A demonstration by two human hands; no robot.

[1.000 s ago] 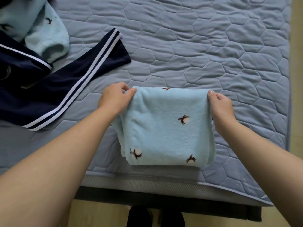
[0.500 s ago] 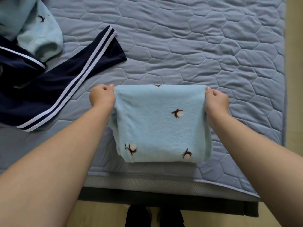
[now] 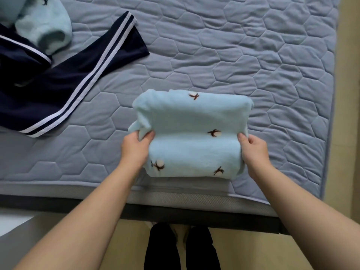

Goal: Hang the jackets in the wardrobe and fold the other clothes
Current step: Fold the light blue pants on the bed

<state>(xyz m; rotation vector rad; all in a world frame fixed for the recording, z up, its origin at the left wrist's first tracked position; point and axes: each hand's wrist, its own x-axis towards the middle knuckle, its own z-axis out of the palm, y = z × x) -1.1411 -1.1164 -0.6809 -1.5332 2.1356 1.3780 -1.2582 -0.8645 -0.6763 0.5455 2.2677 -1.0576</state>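
Observation:
A light blue fleece garment (image 3: 192,131) with small brown prints lies folded into a thick rectangle near the front edge of the bed. My left hand (image 3: 136,147) grips its left side, thumb on top. My right hand (image 3: 253,149) grips its right side the same way. The fold bulges upward between my hands. At the far left lie navy trousers (image 3: 64,82) with white side stripes, spread out flat. A second light blue fleece piece (image 3: 44,28) sits on top of them in the upper left corner.
The grey-blue quilted mattress (image 3: 233,55) fills most of the view, with open surface to the right and behind the folded garment. Its front edge (image 3: 175,197) runs below my hands. My dark-clad legs (image 3: 181,248) stand on the beige floor.
My hands slid from the far corners of the folded fleece back to its sides near the middle. The far edge now lies free and the bundle looks thicker.

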